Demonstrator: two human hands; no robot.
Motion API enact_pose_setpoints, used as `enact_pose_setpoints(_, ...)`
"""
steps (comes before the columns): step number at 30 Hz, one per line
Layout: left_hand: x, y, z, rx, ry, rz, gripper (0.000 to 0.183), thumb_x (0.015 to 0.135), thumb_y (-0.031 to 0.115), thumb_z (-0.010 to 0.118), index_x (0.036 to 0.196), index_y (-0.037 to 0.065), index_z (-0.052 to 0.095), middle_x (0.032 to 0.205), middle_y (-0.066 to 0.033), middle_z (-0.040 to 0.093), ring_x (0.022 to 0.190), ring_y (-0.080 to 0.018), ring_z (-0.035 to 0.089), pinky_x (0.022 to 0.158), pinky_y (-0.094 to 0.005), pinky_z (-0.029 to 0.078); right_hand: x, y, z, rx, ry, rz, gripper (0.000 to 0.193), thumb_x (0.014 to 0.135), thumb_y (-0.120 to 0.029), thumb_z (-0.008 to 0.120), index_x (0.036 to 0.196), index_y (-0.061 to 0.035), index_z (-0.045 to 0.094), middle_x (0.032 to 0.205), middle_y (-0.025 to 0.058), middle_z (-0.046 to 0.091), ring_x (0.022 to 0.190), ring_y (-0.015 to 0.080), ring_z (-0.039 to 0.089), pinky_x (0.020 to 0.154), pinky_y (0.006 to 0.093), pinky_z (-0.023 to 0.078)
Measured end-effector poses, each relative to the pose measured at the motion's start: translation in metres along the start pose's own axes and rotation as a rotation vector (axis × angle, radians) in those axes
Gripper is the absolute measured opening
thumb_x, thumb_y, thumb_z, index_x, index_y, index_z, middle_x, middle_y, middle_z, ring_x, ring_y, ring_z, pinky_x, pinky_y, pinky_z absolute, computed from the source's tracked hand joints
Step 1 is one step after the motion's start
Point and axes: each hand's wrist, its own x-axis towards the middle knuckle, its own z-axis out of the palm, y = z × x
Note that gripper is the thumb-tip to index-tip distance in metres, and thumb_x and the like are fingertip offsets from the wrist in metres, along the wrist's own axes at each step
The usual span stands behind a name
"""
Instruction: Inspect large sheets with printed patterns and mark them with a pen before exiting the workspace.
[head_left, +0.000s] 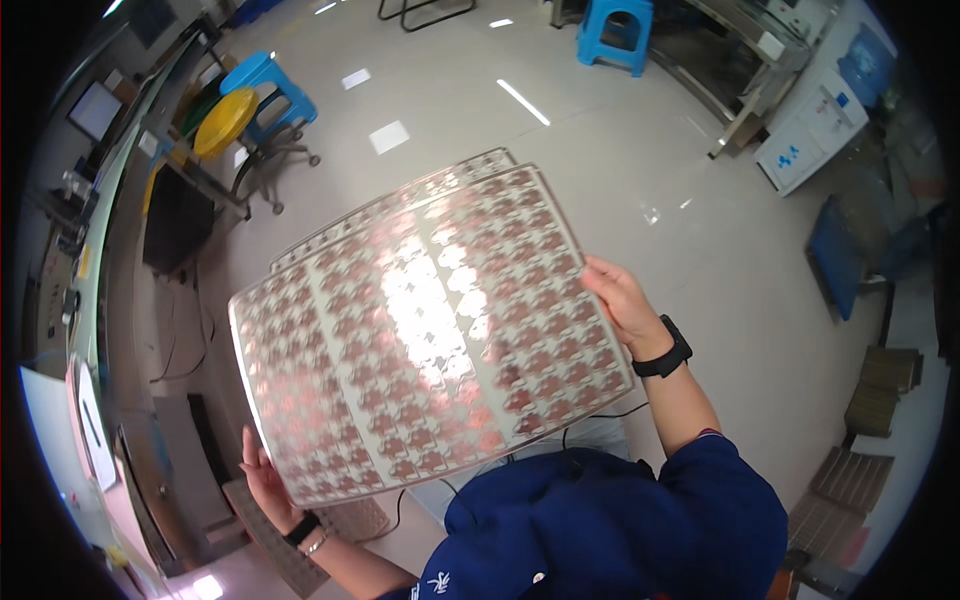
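Note:
A large rectangular panel, glossy and pale with rows of small copper-coloured shapes, is held tilted in front of my body. Behind its far edge shows the edge of a second, similar panel, slightly offset. My right hand grips the right edge, thumb on top, with its other fingers partly hidden underneath. At the lower left corner my left hand holds the panel's edge, and some of its fingers show beyond the rim. Bright glare covers the middle of the panel.
A long workbench runs along the left. Near it stand a yellow swivel stool and a blue plastic stool. Another blue stool and a white cabinet are at the far right. Stacked panels lie at the right.

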Motion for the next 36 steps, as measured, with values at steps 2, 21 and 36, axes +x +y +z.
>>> enact_pose_setpoints(2, 0.008, 0.008, 0.011, -0.307, -0.129, 0.059, 0.065, 0.095, 0.049, 0.031, 0.142, 0.005, 0.022, 0.146, -0.012, 0.026, 0.132, -0.0249, 0.029, 0.109, -0.0405, 0.024, -0.004, 0.0, 0.001, 0.051, 0.03, -0.001, 0.034, 0.094, -0.014, 0.048, 0.122, 0.005, 0.047, 0.109, 0.0086, 0.059, 0.094, 0.0111, 0.058, 0.08, 0.0233, 0.048)
enact_pose_setpoints(21, 0.003, -0.048, 0.114, -0.431, -0.031, -0.222, 0.045, 0.093, 0.021, 0.05, 0.128, -0.003, 0.037, 0.119, -0.0149, 0.054, 0.104, -0.0209, 0.057, 0.088, -0.0334, 0.048, -0.009, -0.011, 0.048, 0.129, -0.046, 0.038, 0.044, 0.097, -0.025, 0.035, 0.132, 0.0022, 0.036, 0.11, 0.0121, 0.059, 0.1, 0.0154, 0.058, 0.08, 0.0279, 0.051)
enact_pose_setpoints(36, 0.016, -0.079, 0.073, -0.091, 0.159, -0.104, 0.03, 0.095, 0.026, 0.048, 0.102, -0.001, 0.058, 0.092, -0.0036, 0.063, 0.076, -0.0064, 0.057, 0.066, -0.0201, 0.047, 0.003, -0.002, 0.07, -0.3, -0.181, 0.052, 0.033, 0.095, -0.013, 0.044, 0.122, 0.0045, 0.048, 0.108, 0.007, 0.06, 0.093, 0.0089, 0.056, 0.08, 0.0227, 0.045)
